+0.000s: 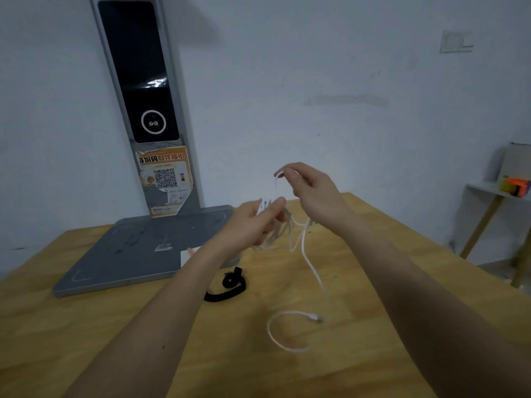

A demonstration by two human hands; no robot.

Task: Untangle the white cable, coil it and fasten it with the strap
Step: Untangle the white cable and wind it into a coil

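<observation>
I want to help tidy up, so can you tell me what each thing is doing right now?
White cable: partly lifted and still loose, its far end lying in a loop on the table.
Left hand: holds a bunch of cable loops.
Right hand: pinches a strand, raised above the left hand.
Black strap: lies curled on the table, untouched.
Wooden table: carries the strap and the cable's end.
</observation>
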